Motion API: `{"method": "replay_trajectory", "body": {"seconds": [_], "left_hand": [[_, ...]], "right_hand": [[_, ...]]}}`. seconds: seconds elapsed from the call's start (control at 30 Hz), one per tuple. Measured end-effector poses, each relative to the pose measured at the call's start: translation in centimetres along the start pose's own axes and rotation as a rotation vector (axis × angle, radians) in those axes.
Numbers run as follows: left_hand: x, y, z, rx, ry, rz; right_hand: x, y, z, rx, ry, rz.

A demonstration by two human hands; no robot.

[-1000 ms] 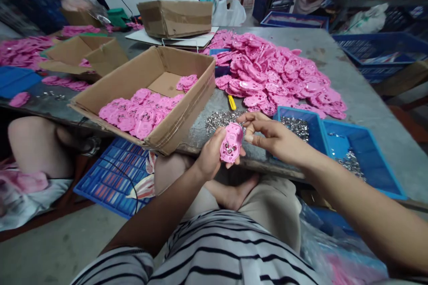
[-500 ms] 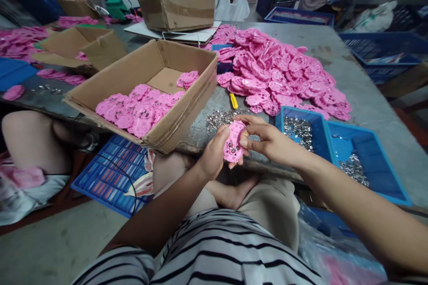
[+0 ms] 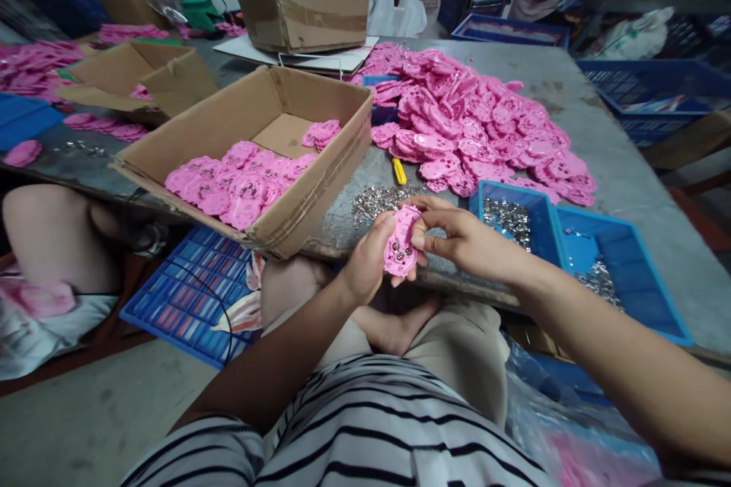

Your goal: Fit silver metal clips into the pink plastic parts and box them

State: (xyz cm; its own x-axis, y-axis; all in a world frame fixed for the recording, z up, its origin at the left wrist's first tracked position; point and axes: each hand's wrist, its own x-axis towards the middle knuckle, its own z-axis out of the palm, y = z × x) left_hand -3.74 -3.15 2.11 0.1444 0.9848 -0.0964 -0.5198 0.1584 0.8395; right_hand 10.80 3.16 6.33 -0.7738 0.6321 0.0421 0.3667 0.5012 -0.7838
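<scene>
My left hand [image 3: 365, 262] holds a pink plastic piece [image 3: 400, 246] upright at the near table edge, with small metal bits showing on its face. The fingertips of my right hand [image 3: 457, 237] pinch at the piece's right side; whether a metal bit sits between them is hidden. Behind the hands lies a loose heap of small silver metal parts [image 3: 374, 202]. To the right are two blue trays [image 3: 628, 259] with more metal parts. A big pile of pink pieces [image 3: 474, 122] covers the table's middle. An open cardboard box [image 3: 320, 190] on the left holds several pink pieces.
A yellow-handled tool [image 3: 398, 172] lies by the metal heap. Further cardboard boxes [image 3: 302, 15] and pink pieces stand at the back left. Another person's knee [image 3: 51, 243] is at the left, above a blue crate [image 3: 183, 297] on the floor. Someone sits far back.
My right hand's fingers have come down from above the pink piece and now pinch against its right side. The left hand has tipped the piece slightly.
</scene>
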Motion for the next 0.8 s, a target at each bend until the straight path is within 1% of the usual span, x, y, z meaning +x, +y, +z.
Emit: {"method": "replay_trajectory", "body": {"seconds": [0.3, 0.47, 0.67, 0.8], "left_hand": [[-0.4, -0.1, 0.47, 0.022, 0.007, -0.02], [-0.3, -0.31, 0.46, 0.015, -0.012, -0.022], [-0.27, -0.45, 0.62, -0.001, -0.013, -0.009], [-0.17, -0.62, 0.65, -0.012, -0.021, -0.03]], "right_hand": [[-0.26, -0.17, 0.05, -0.029, -0.031, 0.012], [-0.32, -0.35, -0.09, -0.009, -0.043, 0.031], [-0.44, -0.19, -0.05, -0.029, -0.004, 0.017], [-0.5, 0.16, 0.31, 0.008, 0.056, 0.007]]}}
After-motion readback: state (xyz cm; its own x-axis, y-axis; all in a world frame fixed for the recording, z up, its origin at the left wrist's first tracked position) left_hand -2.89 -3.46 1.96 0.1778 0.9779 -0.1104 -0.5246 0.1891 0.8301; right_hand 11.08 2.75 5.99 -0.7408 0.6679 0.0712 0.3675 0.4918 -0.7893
